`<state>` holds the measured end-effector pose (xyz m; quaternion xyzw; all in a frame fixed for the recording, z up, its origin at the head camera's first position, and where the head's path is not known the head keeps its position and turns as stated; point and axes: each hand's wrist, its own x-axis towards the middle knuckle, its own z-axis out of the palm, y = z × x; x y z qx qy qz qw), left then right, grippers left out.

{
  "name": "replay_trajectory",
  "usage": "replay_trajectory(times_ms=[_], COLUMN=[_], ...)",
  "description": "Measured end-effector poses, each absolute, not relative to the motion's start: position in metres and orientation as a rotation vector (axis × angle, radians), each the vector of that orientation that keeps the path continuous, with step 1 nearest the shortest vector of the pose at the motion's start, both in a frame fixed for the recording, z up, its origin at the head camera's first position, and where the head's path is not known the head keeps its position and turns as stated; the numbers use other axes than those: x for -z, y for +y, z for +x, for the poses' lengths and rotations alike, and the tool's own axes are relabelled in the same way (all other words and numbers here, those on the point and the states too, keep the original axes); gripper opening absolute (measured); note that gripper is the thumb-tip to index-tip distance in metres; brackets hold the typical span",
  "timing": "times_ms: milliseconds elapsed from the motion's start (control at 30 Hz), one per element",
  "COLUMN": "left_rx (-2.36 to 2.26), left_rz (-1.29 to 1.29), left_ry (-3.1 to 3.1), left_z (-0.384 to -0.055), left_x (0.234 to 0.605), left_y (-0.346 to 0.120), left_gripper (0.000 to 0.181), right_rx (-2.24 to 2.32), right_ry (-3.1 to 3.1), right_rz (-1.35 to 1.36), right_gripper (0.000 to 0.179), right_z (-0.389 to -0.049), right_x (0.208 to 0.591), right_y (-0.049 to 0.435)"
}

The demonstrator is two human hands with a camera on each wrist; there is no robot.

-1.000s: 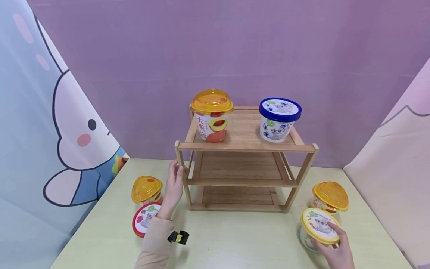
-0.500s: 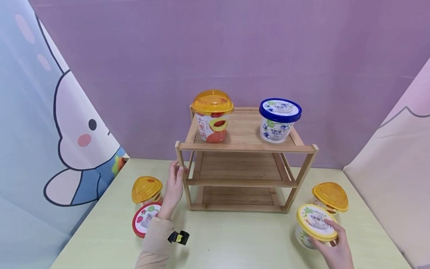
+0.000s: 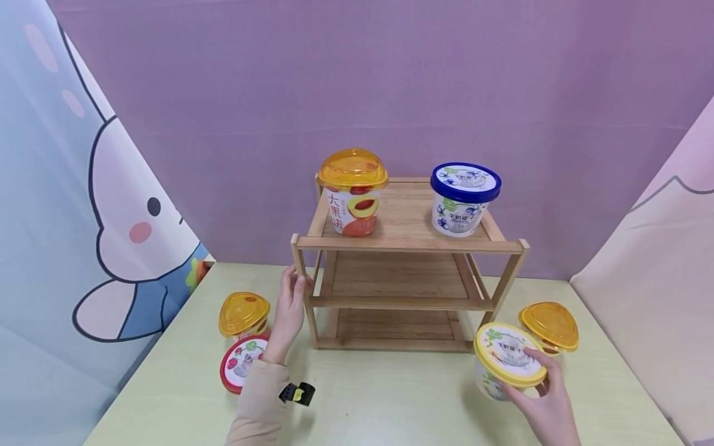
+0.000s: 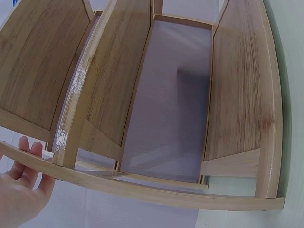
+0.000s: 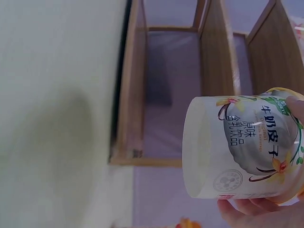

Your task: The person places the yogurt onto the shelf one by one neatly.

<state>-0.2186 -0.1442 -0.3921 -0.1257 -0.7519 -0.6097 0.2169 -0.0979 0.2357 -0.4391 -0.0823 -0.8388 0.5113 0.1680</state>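
Observation:
In the head view my right hand [image 3: 549, 402] holds a yellow-lidded tub [image 3: 510, 356] by its lid edge, in front of the right end of a wooden shelf rack [image 3: 401, 303]. The right wrist view shows this tub [image 5: 213, 147] raised off the table, its white base facing the rack, with fingers [image 5: 251, 209] along its side. My left hand [image 3: 289, 313] grips the rack's left front post [image 3: 305, 291] at the middle level. Seen from the left wrist, the fingertips [image 4: 35, 148] reach round behind that post.
On the rack's top tier stand an orange-lidded cup [image 3: 354, 201] and a blue-lidded tub [image 3: 464, 201]. Another orange-lidded cup [image 3: 243, 314] and a red-lidded tub [image 3: 241, 365] are left of my left arm. One more orange-lidded cup [image 3: 549, 325] stands behind the raised tub.
My right hand has lifted the yellow-lidded tub and carried it left and forward, toward the rack. The left hand stays on the post.

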Motion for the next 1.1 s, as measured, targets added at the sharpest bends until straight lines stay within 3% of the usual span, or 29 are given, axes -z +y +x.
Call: replay_trajectory(times_ms=[1100], left_rx=[1.706], left_rz=[-0.346], left_ry=[-2.081], left_z=[-0.219], left_x=[0.392], left_y=[-0.144], left_gripper=[0.031], right_rx=[-1.707], right_ry=[-2.270], right_rz=[0.126], right_gripper=[0.073], right_z=[-0.128], right_x=[0.373], right_y=[0.152])
